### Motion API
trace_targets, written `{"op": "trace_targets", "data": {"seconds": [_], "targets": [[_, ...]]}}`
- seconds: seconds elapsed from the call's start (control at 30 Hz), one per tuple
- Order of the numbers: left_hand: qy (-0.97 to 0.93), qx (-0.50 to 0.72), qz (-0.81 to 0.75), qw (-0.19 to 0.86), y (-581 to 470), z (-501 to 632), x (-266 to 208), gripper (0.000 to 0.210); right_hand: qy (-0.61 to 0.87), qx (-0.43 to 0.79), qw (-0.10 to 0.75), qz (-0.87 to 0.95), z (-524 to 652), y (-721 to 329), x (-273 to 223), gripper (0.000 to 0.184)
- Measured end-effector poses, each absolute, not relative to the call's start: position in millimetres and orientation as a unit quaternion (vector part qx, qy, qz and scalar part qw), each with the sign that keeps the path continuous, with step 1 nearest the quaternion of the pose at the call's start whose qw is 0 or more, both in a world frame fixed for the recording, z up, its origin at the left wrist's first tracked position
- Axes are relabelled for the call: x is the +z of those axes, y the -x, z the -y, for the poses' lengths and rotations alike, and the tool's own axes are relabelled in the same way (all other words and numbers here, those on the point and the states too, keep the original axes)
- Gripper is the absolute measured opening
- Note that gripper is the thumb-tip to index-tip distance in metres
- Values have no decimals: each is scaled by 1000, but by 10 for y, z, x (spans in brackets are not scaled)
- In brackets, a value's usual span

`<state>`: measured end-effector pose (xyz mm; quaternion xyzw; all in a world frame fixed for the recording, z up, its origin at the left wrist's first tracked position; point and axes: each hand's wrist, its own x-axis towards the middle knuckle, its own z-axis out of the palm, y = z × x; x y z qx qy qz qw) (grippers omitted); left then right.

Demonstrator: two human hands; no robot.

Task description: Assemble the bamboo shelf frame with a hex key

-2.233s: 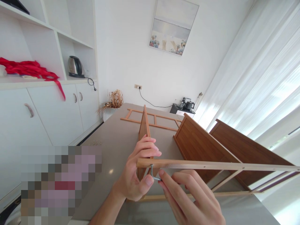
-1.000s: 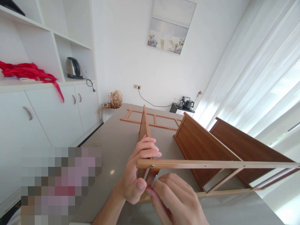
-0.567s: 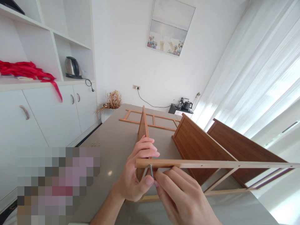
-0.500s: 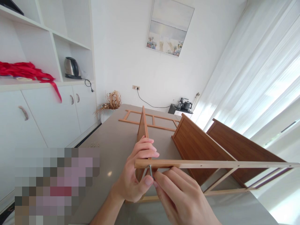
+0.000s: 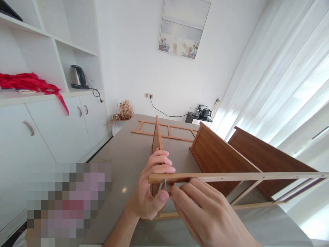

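Observation:
My left hand [image 5: 147, 190] wraps around the corner where an upright wooden shelf board [image 5: 157, 135] meets a long wooden side rail [image 5: 200, 177]. Its fingers press the board from behind, with the thumb in front, below the rail. A thin metal hex key [image 5: 165, 186] sits at the rail's left end, its tip at the rail. My right hand [image 5: 208, 209] is closed just right of it, fingertips pinched at the key's lower end under the rail. Two more brown shelf boards [image 5: 221, 154] join the same rail farther right.
A ladder-like wooden frame [image 5: 169, 132] lies flat at the back of the grey table [image 5: 123, 151]. Several small metal pieces [image 5: 106, 160] lie at the table's left edge. White cabinets [image 5: 61, 127] stand left, with a kettle [image 5: 77, 77] on a shelf. Pale curtains hang right.
The view has shifted slightly. My right hand has moved a little at the hex key's lower end, and the key appears slightly turned. My left hand keeps its hold on the corner.

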<state>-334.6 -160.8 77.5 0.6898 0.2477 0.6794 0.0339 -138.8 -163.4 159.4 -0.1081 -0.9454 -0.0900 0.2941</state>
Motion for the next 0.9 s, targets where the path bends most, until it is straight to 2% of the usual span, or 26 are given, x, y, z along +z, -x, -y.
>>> {"op": "trace_targets", "data": {"seconds": [0.2, 0.37, 0.5, 0.63, 0.9], "targets": [[-690, 681, -241, 40, 3335, 1617, 803, 41, 109, -90, 320, 937, 1659, 1388, 1533, 14], [-690, 681, -242, 47, 3338, 1619, 797, 42, 118, -113, 294, 942, 1689, 1374, 1608, 15], [-689, 682, -240, 48, 3325, 1620, 798, 40, 113, -130, 281, 944, 1697, 1366, 1682, 23], [-688, 682, -242, 42, 3325, 1610, 805, 41, 110, -122, 329, 930, 1677, 1411, 1592, 25], [-694, 674, -250, 32, 3348, 1617, 796, 40, 151, 12, 428, 891, 1708, 1625, 1243, 27]]}}
